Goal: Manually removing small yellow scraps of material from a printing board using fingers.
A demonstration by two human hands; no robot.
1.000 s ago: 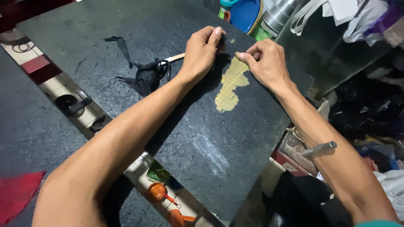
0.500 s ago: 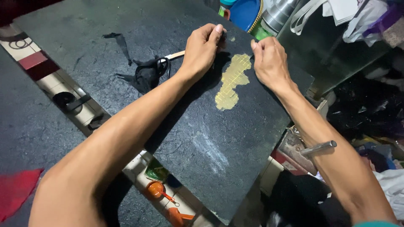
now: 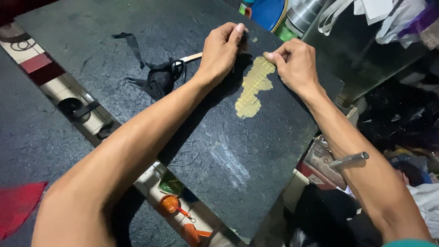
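Back at its top edge, both hands pinch the gridded, mustard-yellow patch on dark slate.

Hands on gold patch

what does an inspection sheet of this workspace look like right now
surface: dark stone slab, scuffed pale near its middle
job's things: yellow gridded patch on the slab; pale stick under the left hand
clutter: black fabric scrap on the slab; orange tools below its edge
grippers: left hand closed over the stick; right hand pinches the patch's top edge with its fingers
cables: nothing seen
surroundings: metal handle, blue round object, red cloth, tiled strip
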